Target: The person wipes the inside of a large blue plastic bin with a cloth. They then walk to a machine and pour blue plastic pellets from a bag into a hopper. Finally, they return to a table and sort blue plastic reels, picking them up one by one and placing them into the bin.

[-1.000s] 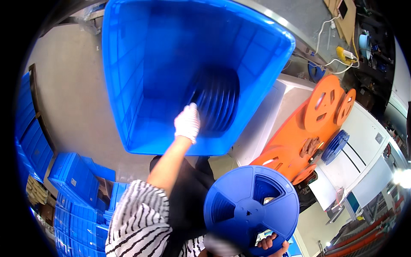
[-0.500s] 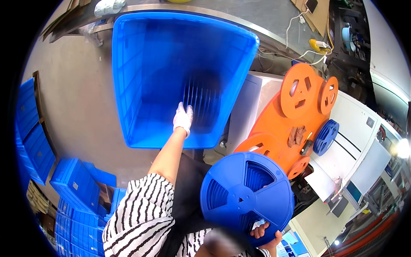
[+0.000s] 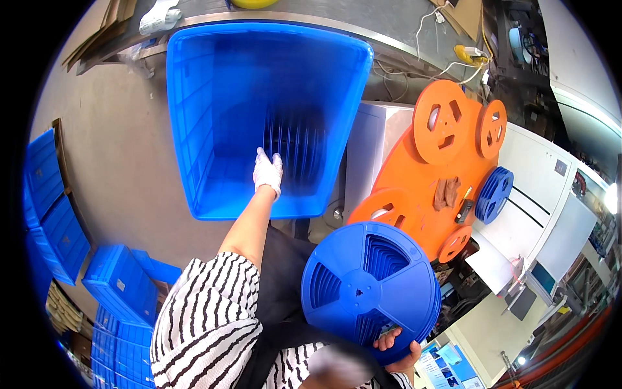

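- Head view: my gloved left hand [image 3: 267,172] reaches, fingers loose, into the far crate [image 3: 194,129] beside the stacked reels [image 3: 295,152]
- My right hand [image 3: 396,349] grips a blue reel [image 3: 370,292] near me; it probably goes in next

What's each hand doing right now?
Left hand: gloved, reaching into the blue crate, holding nothing visible.
Right hand: holding the blue reel.
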The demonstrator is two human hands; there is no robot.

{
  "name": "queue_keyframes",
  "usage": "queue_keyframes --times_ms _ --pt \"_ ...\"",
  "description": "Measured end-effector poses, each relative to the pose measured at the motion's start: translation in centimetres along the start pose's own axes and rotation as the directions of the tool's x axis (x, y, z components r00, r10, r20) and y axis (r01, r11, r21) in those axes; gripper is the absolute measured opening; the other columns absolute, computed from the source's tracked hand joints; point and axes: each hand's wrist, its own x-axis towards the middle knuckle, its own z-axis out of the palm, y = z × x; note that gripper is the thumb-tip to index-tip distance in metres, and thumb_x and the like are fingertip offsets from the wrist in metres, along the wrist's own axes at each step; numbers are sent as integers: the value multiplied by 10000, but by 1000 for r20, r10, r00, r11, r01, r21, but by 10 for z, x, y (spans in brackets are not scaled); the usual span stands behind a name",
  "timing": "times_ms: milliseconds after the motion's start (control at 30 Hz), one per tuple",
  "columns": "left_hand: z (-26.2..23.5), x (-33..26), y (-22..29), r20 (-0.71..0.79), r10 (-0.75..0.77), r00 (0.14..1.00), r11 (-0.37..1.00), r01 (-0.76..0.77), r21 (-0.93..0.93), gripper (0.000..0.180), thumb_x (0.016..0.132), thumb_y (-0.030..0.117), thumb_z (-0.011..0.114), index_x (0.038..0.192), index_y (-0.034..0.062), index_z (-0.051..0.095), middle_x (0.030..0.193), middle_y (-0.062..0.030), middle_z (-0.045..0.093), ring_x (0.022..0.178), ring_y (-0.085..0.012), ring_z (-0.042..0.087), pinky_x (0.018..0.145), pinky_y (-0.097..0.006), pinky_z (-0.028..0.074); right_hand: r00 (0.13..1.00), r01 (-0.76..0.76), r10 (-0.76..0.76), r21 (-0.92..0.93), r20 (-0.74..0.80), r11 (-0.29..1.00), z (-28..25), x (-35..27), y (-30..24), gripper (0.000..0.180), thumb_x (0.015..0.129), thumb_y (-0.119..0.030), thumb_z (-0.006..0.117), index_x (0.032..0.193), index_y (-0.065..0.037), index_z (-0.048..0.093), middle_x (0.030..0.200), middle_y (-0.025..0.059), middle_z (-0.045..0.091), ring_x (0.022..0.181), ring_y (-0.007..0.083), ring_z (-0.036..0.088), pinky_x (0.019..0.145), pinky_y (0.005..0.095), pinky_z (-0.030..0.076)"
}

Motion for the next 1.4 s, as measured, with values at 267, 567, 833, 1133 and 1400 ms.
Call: queue_keyframes --times_ms 267,567,833,1133,1400 --pt "4 10 -15 5 51 999 985 -50 -166 476 921 264 440 1364 100 376 1286 -194 508 1163 -348 503 979 -360 401 998 41 -41 -14 -46 999 2 0 9 495 720 -478 597 970 -60 508 697 80 523 669 237 526 714 423 443" --pt "42 6 -10 393 66 917 997 -45 -63 530 874 236 496 1374 152 341 1266 -216 514 1163 -375 496 987 -410 393 999 -21 21 6 -42 1000 -2 -1 17 522 705 -466 578 1017 -55 508 770 99 546 741 259 530 809 447 407" --pt "51 17 -29 352 42 935 992 2 -125 474 890 234 495 1338 132 377 1250 -203 532 1160 -364 506 989 -392 396 995 14 -16 -16 -97 1000 6 -3 20 494 721 -470 596 976 -53 530 709 87 549 675 244 545 729 427 442" --pt "26 23 -27 294 119 948 975 -55 -216 423 797 5 621 1187 80 475 1187 -148 580 1113 -292 551 934 -369 437 996 11 -15 -42 -93 999 8 0 21 504 719 -479 592 967 -46 519 708 89 544 674 250 544 735 428 442" --pt "14 9 -17 313 160 936 980 -114 -162 412 799 -69 582 1185 43 491 1233 -177 547 1168 -311 513 966 -362 413 1000 -13 13 -29 -10 999 -3 2 26 527 715 -456 567 1023 -32 507 786 117 560 771 274 550 825 451 417"
